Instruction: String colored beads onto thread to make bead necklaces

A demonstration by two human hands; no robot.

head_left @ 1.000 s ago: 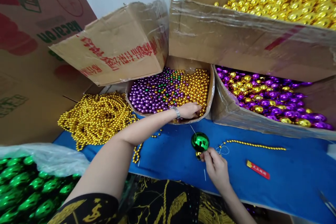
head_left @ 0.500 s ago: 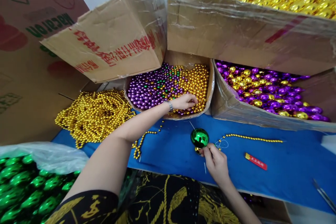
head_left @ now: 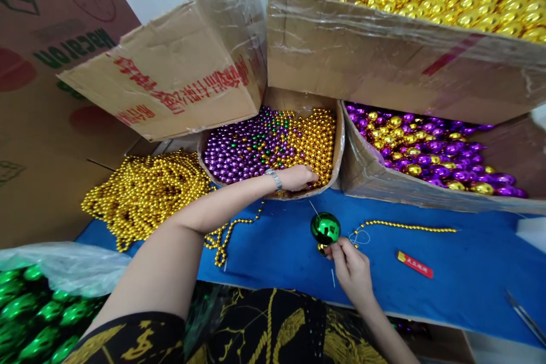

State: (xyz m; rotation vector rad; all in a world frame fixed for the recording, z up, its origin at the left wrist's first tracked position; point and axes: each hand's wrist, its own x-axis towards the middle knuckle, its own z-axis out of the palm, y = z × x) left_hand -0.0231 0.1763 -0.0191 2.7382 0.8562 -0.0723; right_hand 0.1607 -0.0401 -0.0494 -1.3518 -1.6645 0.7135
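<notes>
My left hand (head_left: 298,177) reaches into the near edge of a box of small beads (head_left: 318,142), purple on one side and gold on the other, with some green between. Its fingers are curled down at the gold beads, and what they pinch is too small to make out. Over the blue table, my right hand (head_left: 352,267) grips a large shiny green ball (head_left: 325,228) from its lower right. A small gold bead (head_left: 323,249) is just under the ball, and a thin needle (head_left: 314,206) sticks up from its top. A gold bead strand (head_left: 409,226) with a loop of thread lies to the right.
Gold bead strands (head_left: 145,196) are heaped at the left, above a bag of green balls (head_left: 34,318). A box of purple and gold beads (head_left: 422,151) and a box of gold ones (head_left: 482,3) stand at the right. A red packet (head_left: 414,264) and tweezers (head_left: 524,315) lie on the table (head_left: 460,290).
The fingers of my left hand have curled in and sunk lower among the gold beads. My right hand still holds the green ball in nearly the same place. The whole view has shifted slightly.
</notes>
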